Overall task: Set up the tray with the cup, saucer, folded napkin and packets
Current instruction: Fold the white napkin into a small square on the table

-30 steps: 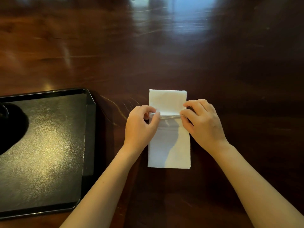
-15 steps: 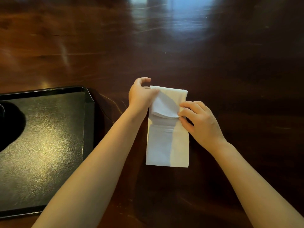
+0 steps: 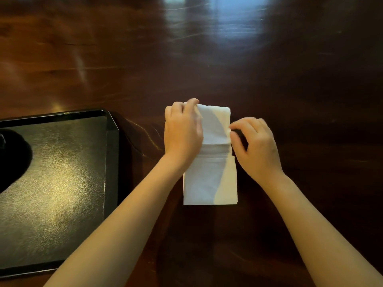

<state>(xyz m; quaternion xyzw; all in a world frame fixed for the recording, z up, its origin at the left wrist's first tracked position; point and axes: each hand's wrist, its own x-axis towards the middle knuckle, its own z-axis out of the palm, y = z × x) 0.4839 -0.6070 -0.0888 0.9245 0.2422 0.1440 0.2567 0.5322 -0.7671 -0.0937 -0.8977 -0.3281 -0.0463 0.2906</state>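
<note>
A: Starting at the left, what's there?

B: One black tray (image 3: 62,183), well to the left of the left hand's fingers. Its bed is mostly bare. A dark rounded shape sits at its far left edge, cut off by the frame; I can't tell whether it's an object or a shadow.

A: Then the hands?

B: The left hand (image 3: 182,131) lies over the left edge of the one white napkin (image 3: 209,179), its fingers (image 3: 189,104) curled over the far left corner, apparently pinching or pressing a layer there. The napkin lies on the dark wooden surface (image 3: 290,79), directly under and between both sets of fingers, its near half stretching back toward the person. The right hand (image 3: 257,146) is at the napkin's right edge, thumb and forefinger narrowed onto the edge of the folded-over flap.

A: How far along would you say this is?

B: Early, I'd judge. The napkin is already a long folded strip with a flap turned over its far half, and the fold is being worked. It isn't on the tray yet.

A: And the rest?

B: No cup, saucer or packets in view: zero of each. One tray, one napkin, two hands. Everything remains to be placed.
</note>
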